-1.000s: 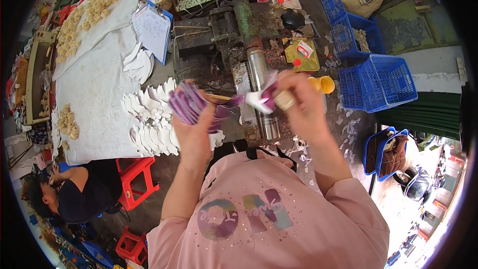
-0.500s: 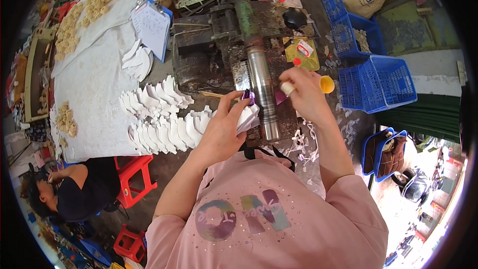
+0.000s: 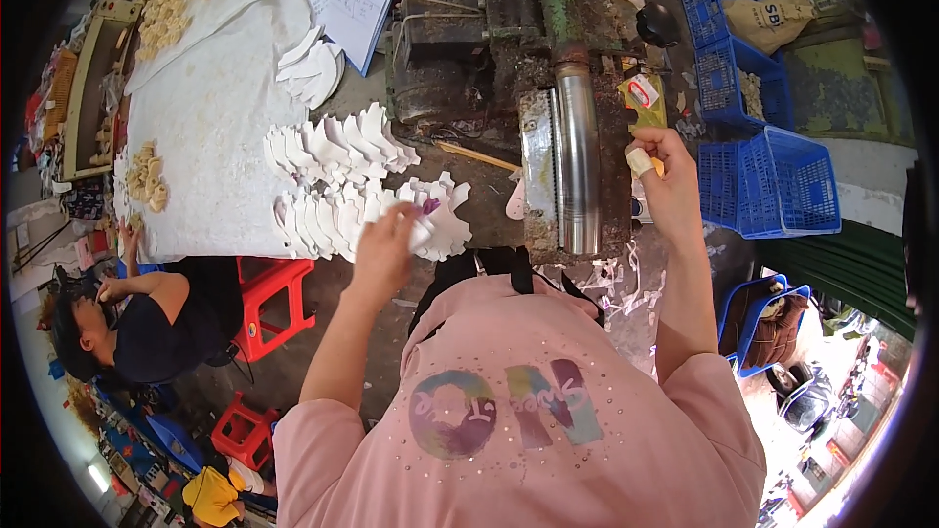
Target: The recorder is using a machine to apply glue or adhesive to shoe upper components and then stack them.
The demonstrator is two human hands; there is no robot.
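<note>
My left hand, slightly blurred, is closed on a white curved piece at the near row of white curved pieces. A small purple thing shows just past its fingertips; its kind is unclear. The steel roller of a dark, worn machine lies between my hands, touched by neither. Right of it, my right hand is raised with curled fingers and a pale wrap around one digit. Whether something sits inside those fingers is hidden.
Another row of white pieces lies behind. A clipboard rests on the white cloth. Blue crates stand at the right, with a yellow container beside the machine. A co-worker sits at the left near a red stool.
My left hand has moved left, away from the roller to the row of white pieces. My right hand has moved slightly right, farther from the roller. The view has shifted.
</note>
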